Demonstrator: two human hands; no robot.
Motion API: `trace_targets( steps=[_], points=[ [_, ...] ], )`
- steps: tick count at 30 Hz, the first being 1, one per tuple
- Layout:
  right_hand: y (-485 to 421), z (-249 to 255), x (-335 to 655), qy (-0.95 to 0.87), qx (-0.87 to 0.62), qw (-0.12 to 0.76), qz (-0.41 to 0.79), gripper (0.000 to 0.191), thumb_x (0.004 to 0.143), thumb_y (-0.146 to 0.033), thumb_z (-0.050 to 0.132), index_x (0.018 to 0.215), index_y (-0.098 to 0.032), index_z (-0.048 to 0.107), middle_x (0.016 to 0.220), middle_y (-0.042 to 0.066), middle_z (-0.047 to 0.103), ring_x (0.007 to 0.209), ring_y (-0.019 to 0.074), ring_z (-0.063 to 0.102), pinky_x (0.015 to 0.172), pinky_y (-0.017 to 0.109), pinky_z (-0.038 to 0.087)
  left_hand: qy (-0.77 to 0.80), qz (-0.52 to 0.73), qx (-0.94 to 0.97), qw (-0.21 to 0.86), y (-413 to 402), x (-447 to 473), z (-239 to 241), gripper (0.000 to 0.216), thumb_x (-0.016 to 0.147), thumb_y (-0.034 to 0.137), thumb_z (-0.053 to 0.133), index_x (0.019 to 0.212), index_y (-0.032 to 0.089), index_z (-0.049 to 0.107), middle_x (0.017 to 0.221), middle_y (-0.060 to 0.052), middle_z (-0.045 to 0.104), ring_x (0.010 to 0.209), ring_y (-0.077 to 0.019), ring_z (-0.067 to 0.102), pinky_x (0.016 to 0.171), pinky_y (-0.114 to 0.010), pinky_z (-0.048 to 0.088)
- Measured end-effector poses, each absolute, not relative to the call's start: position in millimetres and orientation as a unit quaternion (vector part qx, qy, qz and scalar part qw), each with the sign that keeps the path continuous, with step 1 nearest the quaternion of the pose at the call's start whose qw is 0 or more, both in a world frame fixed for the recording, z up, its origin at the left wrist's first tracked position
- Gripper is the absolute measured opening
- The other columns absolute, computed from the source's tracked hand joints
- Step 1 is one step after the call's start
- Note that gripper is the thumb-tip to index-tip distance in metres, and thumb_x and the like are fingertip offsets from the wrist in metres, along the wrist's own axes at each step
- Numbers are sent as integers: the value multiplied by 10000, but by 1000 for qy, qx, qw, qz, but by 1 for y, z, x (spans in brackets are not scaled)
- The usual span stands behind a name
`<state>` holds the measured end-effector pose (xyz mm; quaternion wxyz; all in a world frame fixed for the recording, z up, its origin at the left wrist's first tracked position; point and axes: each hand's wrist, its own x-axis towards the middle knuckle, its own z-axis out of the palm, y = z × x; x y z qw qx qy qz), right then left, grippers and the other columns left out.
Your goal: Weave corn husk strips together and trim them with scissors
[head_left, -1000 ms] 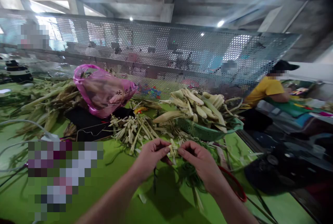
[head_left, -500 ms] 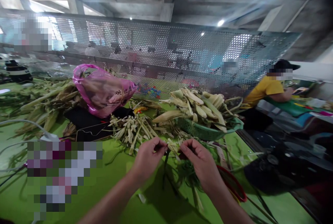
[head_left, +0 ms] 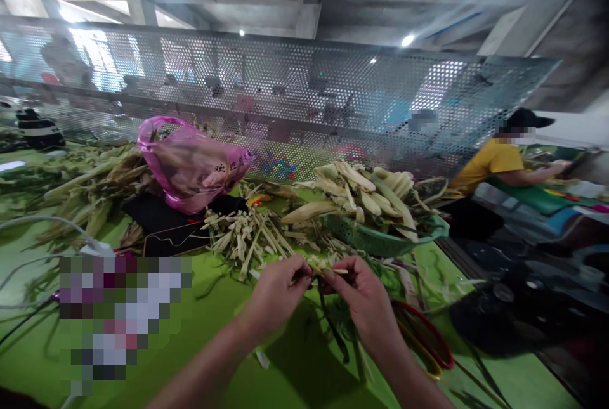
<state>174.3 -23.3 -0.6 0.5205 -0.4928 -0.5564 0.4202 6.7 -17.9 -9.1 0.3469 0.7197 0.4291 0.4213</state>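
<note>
Between my two hands is a small pale-yellow piece of corn husk, folded or knotted; its exact shape is partly hidden by the fingers. My left hand pinches its left side with thumb and fingertips. On the other side, the thumb and index finger of my right hand close on it. A dark narrow strip hangs just below the fingers; what it joins to cannot be made out. Just beyond lies a heap of cut husk pieces on the green table.
A green basket full of dried husks stands behind my hands. At the left are a pink plastic bag, more husks and a white cable. Red-handled scissors lie near my right wrist. A person in yellow sits at right.
My hands have moved slightly right, and my fingers have shifted closer together around the husk. The dark strip now hangs further right. The person in yellow has stretched an arm out to the right.
</note>
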Motion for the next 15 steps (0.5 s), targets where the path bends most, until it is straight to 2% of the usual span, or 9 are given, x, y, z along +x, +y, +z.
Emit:
trace_targets(
  steps=[5, 9, 15],
  points=[
    [-23, 0, 176, -554, -496, 522, 417, 291, 722, -417, 726, 739, -199, 533, 661, -15, 593, 608, 156, 593, 606, 284, 481, 429, 377, 750, 334, -15, 2, -6, 74, 814, 164, 492, 798, 185, 562, 792, -21, 615, 753, -161, 537, 698, -262, 372],
    [-26, 6, 172, -575, -491, 503, 418, 293, 717, -425, 726, 725, -190, 551, 652, 6, 604, 625, 175, 599, 620, 299, 491, 405, 392, 725, 395, -16, 4, -4, 121, 868, 256, 461, 926, 184, 539, 921, -49, 601, 851, -176, 520, 760, -278, 382],
    [-30, 8, 172, -626, -494, 469, 379, 257, 794, -443, 630, 835, -189, 624, 685, 15, 616, 633, 166, 566, 593, 271, 460, 344, 416, 681, 495, -15, 8, -8, 227, 898, 367, 440, 811, 171, 514, 804, -22, 521, 765, -147, 450, 695, -253, 372]
  ],
)
